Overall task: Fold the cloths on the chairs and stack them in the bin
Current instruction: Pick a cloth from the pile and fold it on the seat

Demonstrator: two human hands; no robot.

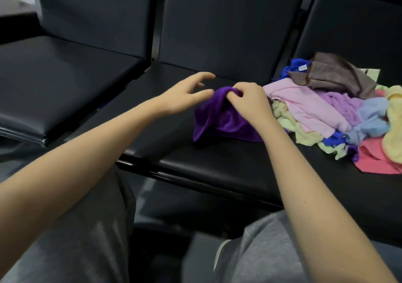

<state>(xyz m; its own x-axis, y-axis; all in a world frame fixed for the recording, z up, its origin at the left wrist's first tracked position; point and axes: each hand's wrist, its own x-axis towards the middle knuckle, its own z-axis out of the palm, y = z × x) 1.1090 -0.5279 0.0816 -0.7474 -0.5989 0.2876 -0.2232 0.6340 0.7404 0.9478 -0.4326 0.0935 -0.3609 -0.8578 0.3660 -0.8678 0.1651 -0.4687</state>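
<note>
Black chair seats (206, 152) carry the purple cloth (219, 119) bunched mid-seat, its top pinched by the right hand (245, 102), with the left hand (187, 95) spread just beside its left edge.

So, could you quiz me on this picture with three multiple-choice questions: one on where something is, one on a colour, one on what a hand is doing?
1. Where does the pile of cloths lie?
A. on the person's lap
B. on the black seat, right of the purple cloth
C. on the floor

2. What colour is the cloth topping that pile?
A. brown
B. orange
C. black

3. What is the right hand doing?
A. resting flat on a knee
B. pinching the purple cloth
C. hanging free

Answers: 1 B, the heap sits on the seat beside the purple cloth; 2 A, a brown cloth lies uppermost; 3 B, its fingers curl on the cloth's raised top, the left hand open alongside.
</note>
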